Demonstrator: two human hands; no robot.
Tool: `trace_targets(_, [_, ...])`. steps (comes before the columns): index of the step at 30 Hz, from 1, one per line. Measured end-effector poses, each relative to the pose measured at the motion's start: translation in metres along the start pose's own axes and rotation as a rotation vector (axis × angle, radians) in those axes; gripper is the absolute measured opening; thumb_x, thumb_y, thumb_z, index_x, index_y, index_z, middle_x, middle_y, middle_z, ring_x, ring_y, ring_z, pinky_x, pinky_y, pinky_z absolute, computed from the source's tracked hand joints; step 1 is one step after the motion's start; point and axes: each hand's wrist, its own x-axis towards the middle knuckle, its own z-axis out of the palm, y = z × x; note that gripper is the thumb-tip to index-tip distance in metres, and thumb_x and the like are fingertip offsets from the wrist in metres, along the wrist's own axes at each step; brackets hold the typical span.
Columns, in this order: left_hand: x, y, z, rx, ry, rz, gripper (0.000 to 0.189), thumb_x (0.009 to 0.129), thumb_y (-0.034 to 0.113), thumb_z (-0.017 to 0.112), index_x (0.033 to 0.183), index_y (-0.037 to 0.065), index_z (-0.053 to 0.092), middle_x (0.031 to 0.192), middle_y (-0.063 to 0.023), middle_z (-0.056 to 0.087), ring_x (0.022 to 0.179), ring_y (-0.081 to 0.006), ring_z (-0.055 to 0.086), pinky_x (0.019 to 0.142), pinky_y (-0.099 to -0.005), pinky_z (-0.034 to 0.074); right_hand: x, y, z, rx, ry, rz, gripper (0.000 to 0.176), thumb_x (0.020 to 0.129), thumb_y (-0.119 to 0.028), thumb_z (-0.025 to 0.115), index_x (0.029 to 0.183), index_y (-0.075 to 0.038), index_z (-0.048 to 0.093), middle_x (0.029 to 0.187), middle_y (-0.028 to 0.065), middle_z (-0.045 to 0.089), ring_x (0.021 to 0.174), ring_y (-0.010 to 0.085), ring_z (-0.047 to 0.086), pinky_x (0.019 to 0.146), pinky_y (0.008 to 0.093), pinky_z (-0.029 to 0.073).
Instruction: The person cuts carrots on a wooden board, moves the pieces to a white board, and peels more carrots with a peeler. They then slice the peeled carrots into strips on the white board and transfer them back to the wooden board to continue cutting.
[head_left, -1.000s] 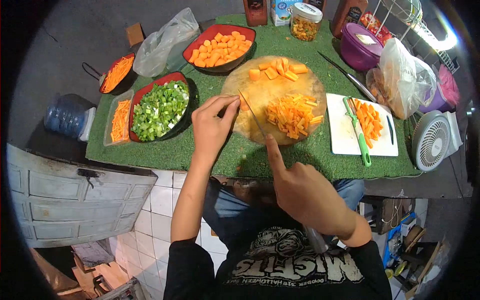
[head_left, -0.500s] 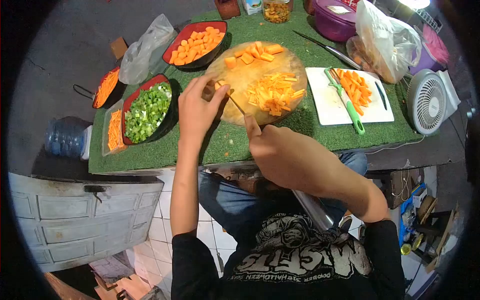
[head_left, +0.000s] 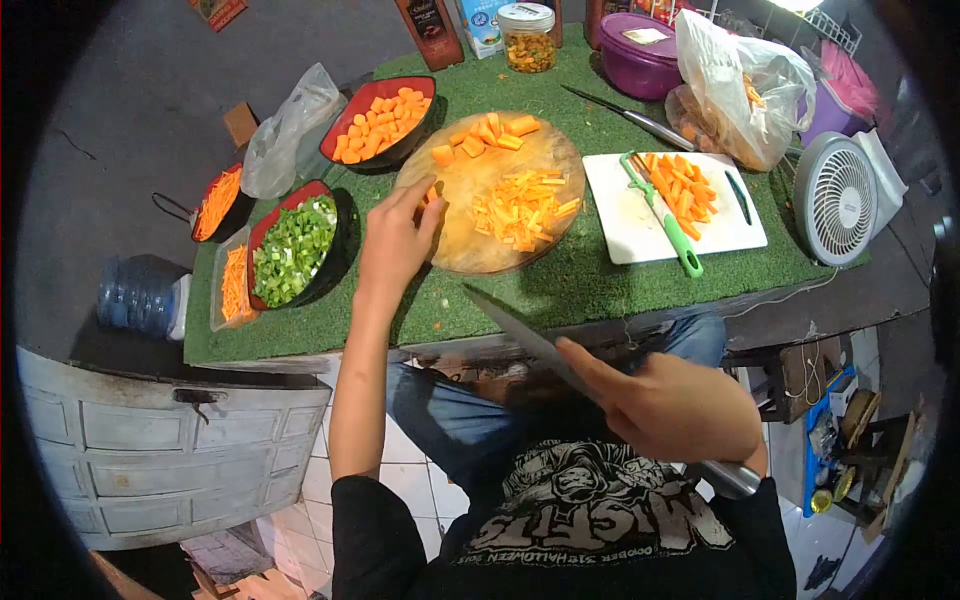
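My left hand (head_left: 395,235) rests at the left edge of a round wooden cutting board (head_left: 455,250). Its thumb and fingertips are closed around a small carrot piece (head_left: 431,193), which they partly hide. Thin carrot sticks (head_left: 522,212) lie heaped on the board, and thicker carrot chunks (head_left: 487,135) sit toward its far side. My right hand (head_left: 680,405) grips a large kitchen knife (head_left: 530,342) in front of my chest, index finger along the spine. The blade points up and left, its tip over the table's near edge, apart from the board.
Bowls of carrot chunks (head_left: 331,143) and chopped green onion (head_left: 296,250) stand on the left. On the right are a white cutting board (head_left: 625,235) with a green peeler (head_left: 665,218) and carrot pieces, another knife (head_left: 640,118), a plastic bag (head_left: 745,100) and a fan (head_left: 838,200).
The knife and my right hand have drawn back from the board, down and to the right toward my body. My left hand stays on the carrot piece. The whole view has shifted slightly.
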Motion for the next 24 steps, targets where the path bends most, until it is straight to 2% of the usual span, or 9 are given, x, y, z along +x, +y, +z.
trace_targets(4, [0.030,0.004,0.013,-0.019,0.009,0.071,0.028,0.091,0.014,0.068,0.116,0.002,0.068,0.105,-0.0188,0.069,0.085,-0.0360,0.067,0.076,-0.0400,0.055,-0.023,-0.003,-0.007,0.157,-0.006,0.175,0.074,0.086,-0.009,0.059,0.150,0.008,0.026,0.058,0.0203,0.060,0.055,0.0401,0.064,0.053,0.0478,0.052])
trace_targets(6, [0.053,0.009,0.025,0.147,0.019,0.324,0.028,0.090,0.014,0.066,0.116,0.003,0.068,0.103,-0.0188,0.067,0.092,-0.0368,0.065,0.082,-0.0436,0.054,-0.028,-0.003,-0.007,0.181,0.029,0.212,0.074,0.087,-0.008,0.059,0.151,0.004,0.025,0.055,0.0200,0.059,0.054,0.0409,0.063,0.052,0.0489,0.052])
trace_targets(7, [0.061,0.015,0.029,0.160,-0.020,0.348,0.028,0.090,0.013,0.066,0.117,0.005,0.068,0.100,-0.0161,0.063,0.095,-0.0328,0.062,0.084,-0.0431,0.051,-0.030,-0.003,-0.007,0.167,0.024,0.241,0.075,0.086,-0.008,0.059,0.152,0.004,0.024,0.056,0.0197,0.059,0.054,0.0405,0.063,0.052,0.0495,0.051])
trace_targets(10, [0.083,0.021,0.043,0.319,-0.169,0.340,0.029,0.091,0.014,0.066,0.119,0.010,0.069,0.095,-0.0142,0.058,0.092,-0.0334,0.060,0.083,-0.0429,0.051,-0.036,0.001,-0.003,0.174,0.052,0.262,0.077,0.086,-0.006,0.060,0.153,0.003,0.023,0.056,0.0191,0.059,0.053,0.0404,0.063,0.052,0.0506,0.050])
trace_targets(11, [0.088,0.019,0.045,0.320,-0.133,0.364,0.033,0.091,0.014,0.066,0.124,0.014,0.068,0.088,-0.0129,0.053,0.086,-0.0329,0.060,0.080,-0.0423,0.052,-0.038,0.002,-0.001,0.197,0.072,0.244,0.077,0.085,-0.006,0.060,0.153,0.002,0.023,0.055,0.0189,0.058,0.053,0.0405,0.063,0.051,0.0512,0.049])
trace_targets(15, [0.100,0.006,0.045,0.318,-0.171,0.367,0.045,0.090,0.012,0.066,0.135,0.016,0.061,0.090,-0.0138,0.055,0.082,-0.0322,0.061,0.076,-0.0403,0.053,-0.040,0.004,0.001,0.224,0.111,0.263,0.076,0.086,-0.006,0.060,0.153,0.001,0.025,0.054,0.0195,0.057,0.051,0.0409,0.062,0.051,0.0513,0.048])
trace_targets(19, [0.101,0.001,0.045,0.188,-0.194,0.307,0.042,0.091,0.010,0.065,0.133,0.011,0.060,0.094,-0.0156,0.059,0.087,-0.0344,0.063,0.079,-0.0419,0.052,-0.037,0.006,0.000,0.284,0.117,0.268,0.075,0.086,-0.005,0.060,0.153,-0.001,0.026,0.054,0.0207,0.057,0.052,0.0415,0.062,0.052,0.0518,0.049])
trace_targets(22, [0.100,-0.009,0.053,0.157,-0.107,0.320,0.034,0.092,0.009,0.063,0.126,0.004,0.060,0.099,-0.0173,0.062,0.092,-0.0360,0.063,0.082,-0.0434,0.052,-0.034,0.007,0.002,0.260,0.140,0.244,0.076,0.087,-0.005,0.060,0.154,-0.002,0.025,0.055,0.0209,0.058,0.052,0.0416,0.062,0.053,0.0517,0.049])
trace_targets(24, [0.099,-0.012,0.056,0.210,-0.093,0.402,0.037,0.082,0.005,0.068,0.118,0.002,0.057,0.101,-0.0175,0.061,0.098,-0.0359,0.062,0.084,-0.0443,0.053,-0.033,0.008,0.002,0.254,0.149,0.230,0.076,0.087,-0.005,0.060,0.154,-0.003,0.025,0.055,0.0208,0.058,0.053,0.0417,0.062,0.053,0.0517,0.050])
